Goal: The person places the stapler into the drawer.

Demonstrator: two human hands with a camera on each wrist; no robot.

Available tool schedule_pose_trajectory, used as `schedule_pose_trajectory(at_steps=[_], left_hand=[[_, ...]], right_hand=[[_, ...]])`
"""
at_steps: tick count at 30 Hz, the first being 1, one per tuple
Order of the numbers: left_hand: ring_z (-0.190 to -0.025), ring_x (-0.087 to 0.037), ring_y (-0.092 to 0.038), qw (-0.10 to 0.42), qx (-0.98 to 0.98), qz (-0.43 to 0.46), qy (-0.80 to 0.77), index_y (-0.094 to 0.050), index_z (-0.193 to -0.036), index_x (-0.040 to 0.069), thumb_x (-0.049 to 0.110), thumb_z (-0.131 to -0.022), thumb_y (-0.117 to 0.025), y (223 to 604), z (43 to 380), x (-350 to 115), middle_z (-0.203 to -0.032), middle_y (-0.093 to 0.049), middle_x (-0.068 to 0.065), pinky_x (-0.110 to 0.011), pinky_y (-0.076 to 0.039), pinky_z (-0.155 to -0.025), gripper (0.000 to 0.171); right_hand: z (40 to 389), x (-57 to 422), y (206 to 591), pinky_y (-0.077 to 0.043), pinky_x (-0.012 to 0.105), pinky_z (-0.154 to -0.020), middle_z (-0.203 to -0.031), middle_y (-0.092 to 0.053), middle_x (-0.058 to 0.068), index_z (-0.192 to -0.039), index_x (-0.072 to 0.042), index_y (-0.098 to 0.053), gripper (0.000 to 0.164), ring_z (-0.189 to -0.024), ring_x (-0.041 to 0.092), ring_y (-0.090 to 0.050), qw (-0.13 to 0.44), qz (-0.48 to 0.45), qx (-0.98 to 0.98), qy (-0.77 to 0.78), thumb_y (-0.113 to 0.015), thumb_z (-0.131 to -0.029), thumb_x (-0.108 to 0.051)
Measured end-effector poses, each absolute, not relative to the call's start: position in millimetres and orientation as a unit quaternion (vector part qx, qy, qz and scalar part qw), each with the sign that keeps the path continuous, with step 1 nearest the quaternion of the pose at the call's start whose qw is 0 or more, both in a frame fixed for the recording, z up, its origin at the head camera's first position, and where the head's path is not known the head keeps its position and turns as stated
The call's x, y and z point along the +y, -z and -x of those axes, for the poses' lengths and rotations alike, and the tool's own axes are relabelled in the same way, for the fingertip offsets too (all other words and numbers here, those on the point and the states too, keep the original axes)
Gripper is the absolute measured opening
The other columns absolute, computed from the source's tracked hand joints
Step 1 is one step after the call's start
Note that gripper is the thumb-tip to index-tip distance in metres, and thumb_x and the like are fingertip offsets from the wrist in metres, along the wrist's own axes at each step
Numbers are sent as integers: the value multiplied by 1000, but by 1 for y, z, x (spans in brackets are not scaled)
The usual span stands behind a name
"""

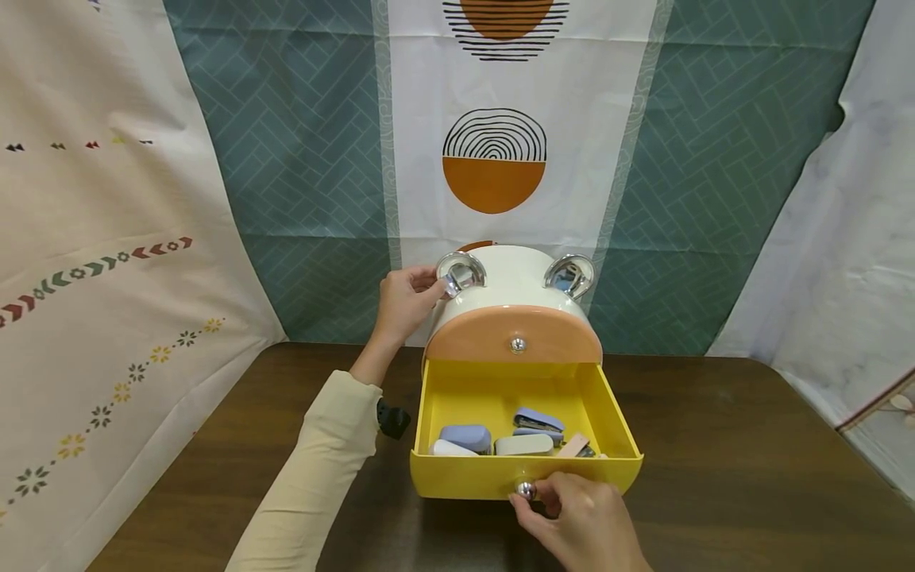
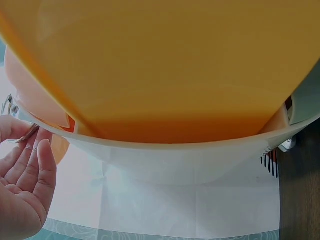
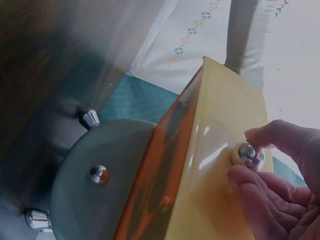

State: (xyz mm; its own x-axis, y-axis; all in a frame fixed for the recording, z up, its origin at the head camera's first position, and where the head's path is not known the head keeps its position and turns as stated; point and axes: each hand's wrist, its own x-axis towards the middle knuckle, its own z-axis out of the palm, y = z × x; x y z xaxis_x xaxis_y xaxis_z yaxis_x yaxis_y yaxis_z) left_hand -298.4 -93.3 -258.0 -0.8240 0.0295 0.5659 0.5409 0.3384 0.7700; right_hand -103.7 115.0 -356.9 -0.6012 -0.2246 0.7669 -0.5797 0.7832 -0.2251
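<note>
A small white cabinet (image 1: 513,274) with two silver ears stands on the table, its yellow drawer (image 1: 468,479) pulled out. My left hand (image 1: 404,307) pinches the left silver ear (image 1: 461,272) at the cabinet's top. Around the silver knob (image 1: 525,489) on the yellow drawer's front, the thumb and fingers of my right hand (image 1: 582,515) are curled; the right wrist view also shows this knob (image 3: 247,151) between them. Inside the drawer lie a blue-purple stapler (image 1: 539,419) and several small rounded items, among them a blue one (image 1: 466,437) and a pale green one (image 1: 524,445).
Above the yellow drawer is a peach drawer (image 1: 468,338), pushed in, with its own knob. A green drawer front (image 3: 120,150) and silver feet (image 3: 90,119) show below it. Brown tabletop (image 1: 715,445) surrounds the cabinet; patterned cloth (image 1: 307,159) hangs behind.
</note>
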Motion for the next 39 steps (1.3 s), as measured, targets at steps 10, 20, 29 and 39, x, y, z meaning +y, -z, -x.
schedule_pose_trajectory(at_steps=[10, 20, 29, 39], left_hand=[[-78, -26, -67, 235, -784, 181, 545, -66, -100, -7, 10, -81, -63, 259, 299, -94, -88, -68, -19, -31, -54, -67, 25], [-78, -26, -67, 233, -786, 182, 544, -66, -101, -7, 10, -82, -63, 259, 300, -93, -88, -68, -19, -30, -54, -66, 26], [-78, -27, -67, 230, -784, 178, 549, -65, -102, -8, 9, -82, -63, 258, 299, -94, -89, -68, -21, -22, -52, -61, 26], [-77, -27, -67, 223, -782, 184, 552, -65, -103, -7, 9, -82, -63, 259, 299, -94, -89, -68, -20, -20, -51, -57, 27]], right_hand=[[113, 114, 363, -26, 4, -40, -50, -42, -14, -53, -18, -44, 45, -46, -10, -29, 447, -268, -822, -231, -42, -85, -48], [114, 115, 360, -25, 4, -39, -49, -42, -14, -52, -18, -44, 42, -45, -11, -29, 438, -274, -824, -233, -44, -84, -46], [115, 116, 354, -27, 4, -40, -50, -41, -16, -53, -19, -46, 31, -47, -11, -29, 417, -264, -840, -225, -77, -54, -21], [132, 113, 352, -24, 6, -40, -46, -37, -16, -49, -20, -42, 32, -44, -8, -28, 449, -249, -835, -199, -74, -51, -22]])
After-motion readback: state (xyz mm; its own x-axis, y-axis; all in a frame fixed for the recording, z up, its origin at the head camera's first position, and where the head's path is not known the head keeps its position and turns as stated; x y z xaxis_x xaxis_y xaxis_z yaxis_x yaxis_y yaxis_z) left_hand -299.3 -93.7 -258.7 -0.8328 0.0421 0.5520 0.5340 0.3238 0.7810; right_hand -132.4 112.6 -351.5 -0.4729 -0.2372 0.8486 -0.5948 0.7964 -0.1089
